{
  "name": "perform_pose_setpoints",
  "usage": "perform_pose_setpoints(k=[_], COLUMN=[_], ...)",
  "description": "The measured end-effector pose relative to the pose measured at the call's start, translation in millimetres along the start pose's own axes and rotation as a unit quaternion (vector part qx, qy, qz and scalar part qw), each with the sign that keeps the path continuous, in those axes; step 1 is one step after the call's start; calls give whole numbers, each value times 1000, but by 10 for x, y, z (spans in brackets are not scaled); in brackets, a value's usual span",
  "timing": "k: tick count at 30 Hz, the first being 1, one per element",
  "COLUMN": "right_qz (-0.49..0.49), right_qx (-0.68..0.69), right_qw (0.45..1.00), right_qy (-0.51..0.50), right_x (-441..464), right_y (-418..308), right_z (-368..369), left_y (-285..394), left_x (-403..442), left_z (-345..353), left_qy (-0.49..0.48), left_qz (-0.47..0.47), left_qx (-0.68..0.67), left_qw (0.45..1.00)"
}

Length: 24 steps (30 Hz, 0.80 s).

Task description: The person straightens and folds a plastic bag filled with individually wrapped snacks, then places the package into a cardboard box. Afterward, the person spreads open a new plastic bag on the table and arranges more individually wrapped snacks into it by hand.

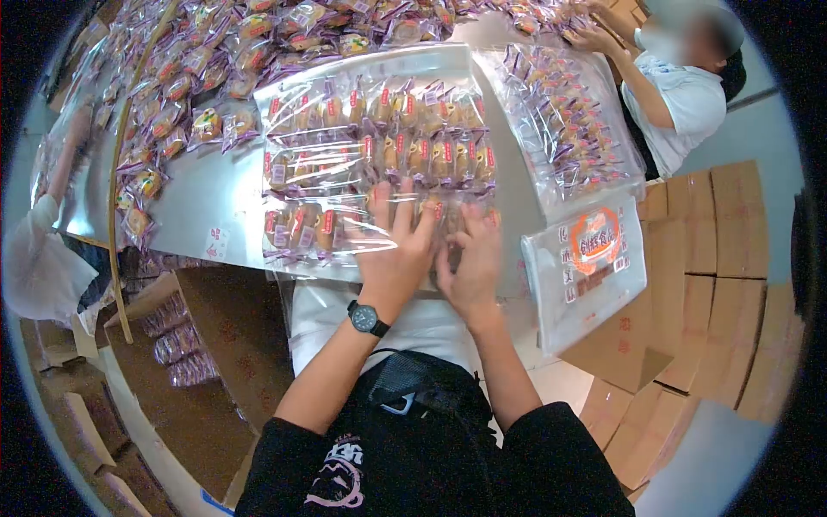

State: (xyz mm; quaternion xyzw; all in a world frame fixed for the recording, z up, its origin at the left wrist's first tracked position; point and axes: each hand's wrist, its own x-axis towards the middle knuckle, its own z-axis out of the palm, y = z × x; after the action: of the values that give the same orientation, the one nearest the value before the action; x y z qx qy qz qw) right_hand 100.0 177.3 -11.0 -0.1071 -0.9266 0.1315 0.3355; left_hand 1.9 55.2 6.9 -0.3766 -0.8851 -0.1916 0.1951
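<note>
A large clear bag (314, 194) lies flat on the metal table, with three rows of small wrapped cakes (418, 159) inside. My left hand (396, 250), below a black wristwatch, rests on the lower row with its fingers spread over the plastic. At the right end of that row is my right hand (469, 258), its fingers bent and apart on the bag near the last cakes. Neither hand is lifted from the plastic.
Many loose wrapped cakes (207, 125) cover the table's far side. Another filled bag (568, 129) and printed bags (590, 258) lie to the right. Cartons (719, 224) stand right, an open carton (211, 345) lower left. A co-worker (680, 95) is upper right, another person (47, 258) left.
</note>
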Motion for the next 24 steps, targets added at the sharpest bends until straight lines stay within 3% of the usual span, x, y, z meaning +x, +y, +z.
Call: perform_pose_setpoints(k=[10,14,15,20,22,24], right_qz=[25,13,5,-107,-79,-62], right_qx=[-25,-23,3,32,38,37], right_qw=[999,1000,1000,988,989,991], right_qy=[-12,-9,-22,-110,-121,-116], right_x=[134,33,-30,-79,120,265], right_y=[-210,-272,-323,-577,-661,-694], right_z=[185,48,13,-55,-12,96], left_y=[17,-183,-222,-499,-557,-651], left_x=[37,-250,-282,-528,-502,-399], left_z=[-174,-338,-433,-596,-783,-907], left_qy=[-64,-53,-11,33,27,-14], left_qz=[44,95,98,-14,-40,-25], left_qx=[50,-127,-135,-74,-7,-24], left_qw=[996,986,986,997,999,999])
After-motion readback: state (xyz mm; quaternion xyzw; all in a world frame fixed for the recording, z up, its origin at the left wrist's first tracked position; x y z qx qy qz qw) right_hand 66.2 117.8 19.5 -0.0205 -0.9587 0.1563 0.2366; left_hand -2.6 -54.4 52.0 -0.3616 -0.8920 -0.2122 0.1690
